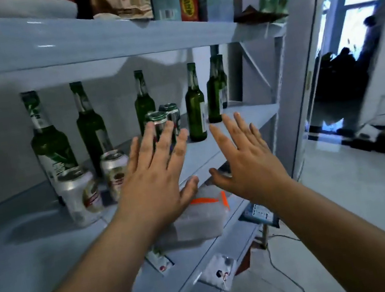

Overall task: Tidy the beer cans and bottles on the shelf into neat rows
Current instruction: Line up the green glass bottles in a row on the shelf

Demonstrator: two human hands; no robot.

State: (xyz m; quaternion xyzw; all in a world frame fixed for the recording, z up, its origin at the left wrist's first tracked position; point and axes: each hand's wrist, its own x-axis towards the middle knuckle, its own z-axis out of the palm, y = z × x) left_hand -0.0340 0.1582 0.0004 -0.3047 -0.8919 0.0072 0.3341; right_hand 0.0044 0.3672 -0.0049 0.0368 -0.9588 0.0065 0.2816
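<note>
Head view, and both hands are out in front of the middle shelf (246,121) with nothing in them. The left hand (155,175) is spread flat, fingers apart, palm toward the shelf; the right hand (245,162) matches it, fingers splayed, gripping nothing.

By the look of it the tidying is at its very start: nothing stands in a row yet. Green beer bottles are scattered along the back, a big one at far left (51,145), another beside it (92,130), one mid-shelf (144,103), one forward of that to the right (195,109) and a pair at the far right end (215,90). Two silver cans stand near the front left, the nearest (79,194) and its neighbour (113,172); two green-topped cans (156,123) sit just beyond the left fingertips.

The next move probably calls for a choice: close the left hand round those green-topped cans, the nearest targets, while the right reaches toward the forward bottle, which stands just left of its fingertips. Bottles are tall and narrow, so a low grip would be steadier.
</note>
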